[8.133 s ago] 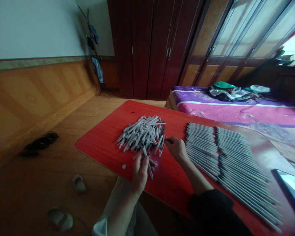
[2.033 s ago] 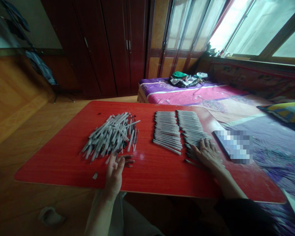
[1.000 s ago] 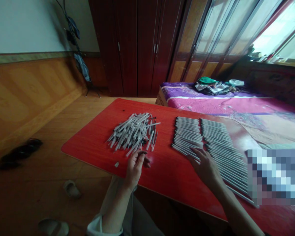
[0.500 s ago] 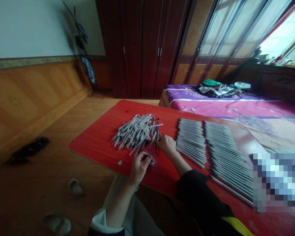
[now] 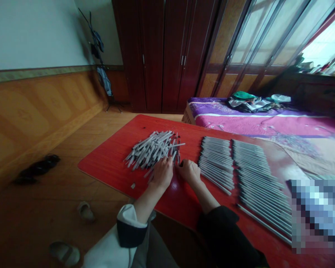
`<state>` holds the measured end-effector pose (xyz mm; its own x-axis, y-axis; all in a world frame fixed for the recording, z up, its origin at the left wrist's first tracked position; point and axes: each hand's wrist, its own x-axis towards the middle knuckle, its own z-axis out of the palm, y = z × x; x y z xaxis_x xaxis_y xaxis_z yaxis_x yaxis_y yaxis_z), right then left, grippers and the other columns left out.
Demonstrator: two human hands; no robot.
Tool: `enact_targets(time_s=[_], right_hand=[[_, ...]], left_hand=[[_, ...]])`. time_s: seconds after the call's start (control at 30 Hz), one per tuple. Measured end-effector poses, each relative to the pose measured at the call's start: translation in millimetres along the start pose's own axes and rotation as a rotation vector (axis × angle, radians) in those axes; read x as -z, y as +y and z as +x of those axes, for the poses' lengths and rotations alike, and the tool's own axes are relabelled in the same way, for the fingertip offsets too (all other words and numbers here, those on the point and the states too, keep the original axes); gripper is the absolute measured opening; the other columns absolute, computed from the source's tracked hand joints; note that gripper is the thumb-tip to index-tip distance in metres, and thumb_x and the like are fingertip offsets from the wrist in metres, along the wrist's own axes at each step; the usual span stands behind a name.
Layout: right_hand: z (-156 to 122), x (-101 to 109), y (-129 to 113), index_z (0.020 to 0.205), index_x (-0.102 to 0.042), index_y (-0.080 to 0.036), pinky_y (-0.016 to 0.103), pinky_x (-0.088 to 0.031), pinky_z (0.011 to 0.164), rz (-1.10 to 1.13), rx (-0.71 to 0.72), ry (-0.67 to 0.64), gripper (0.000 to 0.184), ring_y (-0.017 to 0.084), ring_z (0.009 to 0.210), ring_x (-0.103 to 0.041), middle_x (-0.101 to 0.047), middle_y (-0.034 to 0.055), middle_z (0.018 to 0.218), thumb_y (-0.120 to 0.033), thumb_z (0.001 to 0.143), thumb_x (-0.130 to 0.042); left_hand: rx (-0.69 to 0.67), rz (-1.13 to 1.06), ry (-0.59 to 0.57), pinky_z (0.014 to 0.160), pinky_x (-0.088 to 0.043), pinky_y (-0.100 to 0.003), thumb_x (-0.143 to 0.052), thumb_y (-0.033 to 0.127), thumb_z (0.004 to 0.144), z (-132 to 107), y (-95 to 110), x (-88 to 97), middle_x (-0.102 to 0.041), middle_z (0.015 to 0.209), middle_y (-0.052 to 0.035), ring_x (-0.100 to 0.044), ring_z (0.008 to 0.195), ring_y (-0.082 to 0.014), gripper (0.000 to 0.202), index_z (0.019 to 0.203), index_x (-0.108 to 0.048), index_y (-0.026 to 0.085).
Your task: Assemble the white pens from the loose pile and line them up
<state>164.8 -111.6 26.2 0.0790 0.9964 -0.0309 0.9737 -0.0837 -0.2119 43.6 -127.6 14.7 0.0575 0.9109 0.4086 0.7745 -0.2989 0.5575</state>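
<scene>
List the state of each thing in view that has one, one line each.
Loose pens: jumbled in a heap on the red table
Lined-up pens: side by side in neat rows
Left hand: curled at the heap's near edge
Right hand: curled beside the heap's right end
Wardrobe: doors shut
Slipper: lying on the floor

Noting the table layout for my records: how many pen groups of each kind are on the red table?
Loose heap: 1
Aligned blocks: 2
Total: 3
</scene>
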Motion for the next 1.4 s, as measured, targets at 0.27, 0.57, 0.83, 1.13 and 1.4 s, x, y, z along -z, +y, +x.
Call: enact_targets(time_s=[0.27,0.57,0.83,1.13,1.4], right_hand=[[4,-1,5,0.091,-0.066,-0.017,0.031,-0.045,0.071,0.046,-0.002,-0.028,0.030,0.026,0.089,-0.063,-0.068,0.0128,0.092,-0.037,0.078,-0.047],[9,-1,8,0.082,-0.067,-0.019,0.030,-0.045,0.067,0.184,-0.060,-0.011,0.027,0.025,0.084,-0.064,-0.069,0.0120,0.085,-0.033,0.076,-0.045],[21,-4,19,0.061,-0.058,-0.015,0.022,-0.040,0.039,1.190,0.051,-0.114,0.015,0.013,0.039,-0.052,-0.059,0.0019,0.048,-0.030,0.065,-0.055],[15,-1,20,0.059,-0.055,-0.015,0.019,-0.037,0.035,1.290,0.329,-0.636,0.008,0.007,0.034,-0.044,-0.052,-0.0048,0.043,-0.019,0.063,-0.061],[12,-4,15,0.060,-0.056,-0.014,0.018,-0.036,0.034,1.162,0.325,-0.677,0.008,0.007,0.033,-0.045,-0.053,-0.0049,0.043,-0.020,0.062,-0.060]], left_hand=[[0.123,-0.035,-0.024,0.072,-0.043,-0.035,-0.046,0.004,0.073,-3,-1,-7.8,-0.063,0.083,-0.0144,-0.061,0.077,-0.0259,0.029,0.097,-0.059,0.014],[0.397,-0.824,0.155,0.058,-0.043,-0.023,-0.054,0.023,0.076,-42,-11,4.0,-0.059,0.073,0.0000,-0.053,0.061,-0.0119,0.019,0.093,-0.060,0.017],[0.558,-1.615,0.444,0.070,-0.049,-0.025,-0.068,0.022,0.069,-45,-19,21.3,-0.066,0.084,-0.0009,-0.062,0.074,-0.0126,0.019,0.086,-0.059,0.018],[0.523,-1.670,0.626,0.069,-0.049,-0.024,-0.070,0.019,0.068,-39,-46,35.3,-0.069,0.077,-0.0026,-0.063,0.071,-0.0116,0.016,0.080,-0.061,0.015],[0.522,-1.660,0.673,0.070,-0.048,-0.025,-0.072,0.021,0.066,-36,-49,37.0,-0.068,0.077,-0.0008,-0.063,0.071,-0.0111,0.019,0.081,-0.061,0.016]])
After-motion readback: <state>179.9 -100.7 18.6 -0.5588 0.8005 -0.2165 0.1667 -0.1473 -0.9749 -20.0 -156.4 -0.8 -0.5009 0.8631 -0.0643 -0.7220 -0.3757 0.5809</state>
